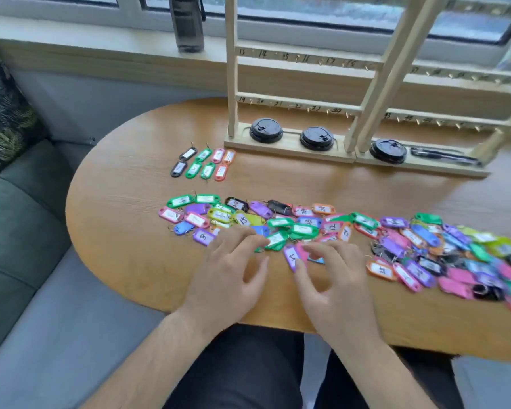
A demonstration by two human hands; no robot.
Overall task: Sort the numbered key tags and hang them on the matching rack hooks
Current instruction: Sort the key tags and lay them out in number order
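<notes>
Several coloured numbered key tags (301,222) lie spread across the wooden table (124,219), thickest at the right. A small sorted group of tags (202,163) sits in two rows further back. My left hand (233,276) rests on the table, its fingertips touching a green tag (275,240). My right hand (334,278) has its fingers spread, the thumb tip touching a purple tag (292,257) marked 5. Two wooden racks (295,63) with numbered hooks stand at the back; no tags hang on the visible hooks.
Three black cup lids (266,130) and a dark pen (443,156) lie on the rack bases. A dark bottle (189,22) stands on the window sill. A grey sofa (27,231) with a patterned cushion is at the left.
</notes>
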